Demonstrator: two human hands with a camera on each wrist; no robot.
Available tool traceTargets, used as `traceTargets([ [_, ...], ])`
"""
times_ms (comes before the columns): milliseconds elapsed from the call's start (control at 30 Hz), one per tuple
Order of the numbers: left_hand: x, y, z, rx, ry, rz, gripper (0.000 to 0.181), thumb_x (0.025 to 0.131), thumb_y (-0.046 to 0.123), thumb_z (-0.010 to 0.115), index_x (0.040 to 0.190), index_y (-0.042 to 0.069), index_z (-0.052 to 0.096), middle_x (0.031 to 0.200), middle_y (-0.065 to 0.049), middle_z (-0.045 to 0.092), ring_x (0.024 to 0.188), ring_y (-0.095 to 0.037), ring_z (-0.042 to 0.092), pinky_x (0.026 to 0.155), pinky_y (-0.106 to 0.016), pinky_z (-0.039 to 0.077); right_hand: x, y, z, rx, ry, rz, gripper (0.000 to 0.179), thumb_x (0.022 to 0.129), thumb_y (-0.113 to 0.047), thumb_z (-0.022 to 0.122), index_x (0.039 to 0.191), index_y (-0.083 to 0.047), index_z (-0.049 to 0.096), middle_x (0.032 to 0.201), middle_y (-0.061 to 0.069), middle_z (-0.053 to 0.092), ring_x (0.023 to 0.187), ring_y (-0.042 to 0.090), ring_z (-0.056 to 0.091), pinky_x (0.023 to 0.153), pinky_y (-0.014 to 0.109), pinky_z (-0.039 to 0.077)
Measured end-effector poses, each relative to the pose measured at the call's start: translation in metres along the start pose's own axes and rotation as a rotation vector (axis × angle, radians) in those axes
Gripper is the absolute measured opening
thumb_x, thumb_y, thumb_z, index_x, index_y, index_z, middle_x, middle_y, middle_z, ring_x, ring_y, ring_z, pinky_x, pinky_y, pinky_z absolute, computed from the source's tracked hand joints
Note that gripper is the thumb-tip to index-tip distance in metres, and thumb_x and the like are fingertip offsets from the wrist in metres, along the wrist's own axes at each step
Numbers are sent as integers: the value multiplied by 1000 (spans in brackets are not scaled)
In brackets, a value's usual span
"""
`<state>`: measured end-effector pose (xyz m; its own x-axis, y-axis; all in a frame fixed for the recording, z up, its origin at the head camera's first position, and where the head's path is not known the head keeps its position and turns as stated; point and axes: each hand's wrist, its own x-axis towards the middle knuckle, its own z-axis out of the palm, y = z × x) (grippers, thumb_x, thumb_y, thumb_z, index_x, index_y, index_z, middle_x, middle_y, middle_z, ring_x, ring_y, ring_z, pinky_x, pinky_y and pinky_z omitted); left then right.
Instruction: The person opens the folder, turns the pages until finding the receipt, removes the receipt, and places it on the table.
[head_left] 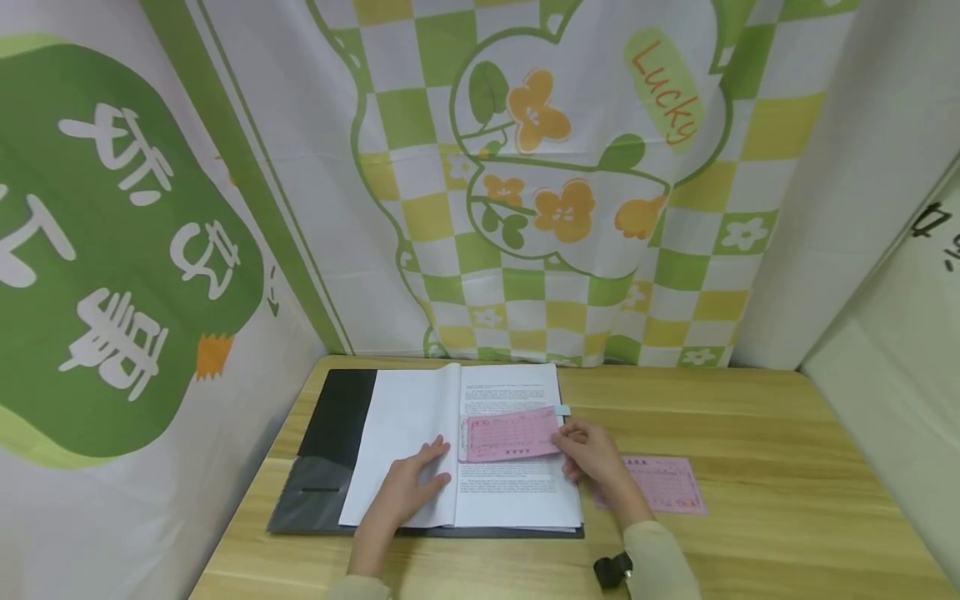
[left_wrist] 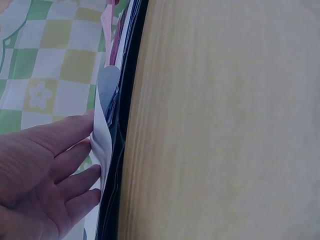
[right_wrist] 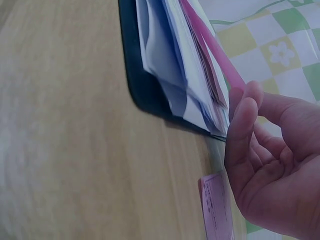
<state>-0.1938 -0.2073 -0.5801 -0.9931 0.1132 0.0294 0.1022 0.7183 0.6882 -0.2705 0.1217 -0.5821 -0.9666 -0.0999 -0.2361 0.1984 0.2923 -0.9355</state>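
A black folder (head_left: pixel 322 487) lies open on the table with white pages inside, the right page (head_left: pixel 510 500) printed with text. My left hand (head_left: pixel 408 483) rests on the blank left page (head_left: pixel 401 408), its fingers spread and relaxed near the middle fold; in the left wrist view, the fingertips (left_wrist: pixel 92 197) touch the paper's edge. Over the printed page, my right hand (head_left: pixel 592 454) pinches the right end of a pink printed slip (head_left: pixel 510 435) between thumb and fingers. In the right wrist view, that slip (right_wrist: pixel 215 47) rises at an angle above darker pinkish sheets (right_wrist: pixel 207 75).
Another pink printed slip (head_left: pixel 667 483) lies on the wooden table (head_left: pixel 787 467) to the right, partly under my right forearm. A small black device (head_left: pixel 612 571) sits by the right sleeve. A patterned curtain (head_left: pixel 525 308) hangs behind the table's back edge.
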Motion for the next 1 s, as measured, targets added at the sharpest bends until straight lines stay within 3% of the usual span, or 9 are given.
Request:
traceTargets([
  [200, 2, 0, 1, -3, -8, -24, 51, 99, 18, 74, 147, 8, 62, 158, -8, 52, 147, -42, 45, 121, -60, 35, -3, 1, -7, 25, -26, 10, 26, 100, -15, 72, 118, 3, 65, 72, 11, 65, 50, 15, 58, 47, 26, 54],
  [567, 0, -1, 2, -3, -6, -48, 51, 98, 18, 75, 147, 10, 62, 159, -6, 51, 149, -42, 44, 122, -59, 34, -9, 3, -15, 60, -41, 31, 31, 101, -17, 71, 124, 3, 64, 74, 10, 66, 46, 9, 45, 41, 20, 39],
  [767, -1, 1, 0, 1, -5, -31, 50, 98, 18, 75, 147, 9, 63, 158, -7, 52, 147, -43, 45, 121, -59, 35, -10, 7, -21, 110, -55, 30, 32, 101, -14, 71, 126, 4, 63, 72, 9, 65, 46, 8, 45, 40, 20, 39],
  [1000, -2, 4, -2, 8, 1, -13, 49, 98, 16, 76, 145, 7, 64, 157, -10, 54, 145, -44, 47, 120, -61, 37, -14, 5, -27, 91, -51, 48, 38, 101, -22, 73, 129, 2, 63, 70, 10, 64, 44, 10, 46, 40, 22, 41],
])
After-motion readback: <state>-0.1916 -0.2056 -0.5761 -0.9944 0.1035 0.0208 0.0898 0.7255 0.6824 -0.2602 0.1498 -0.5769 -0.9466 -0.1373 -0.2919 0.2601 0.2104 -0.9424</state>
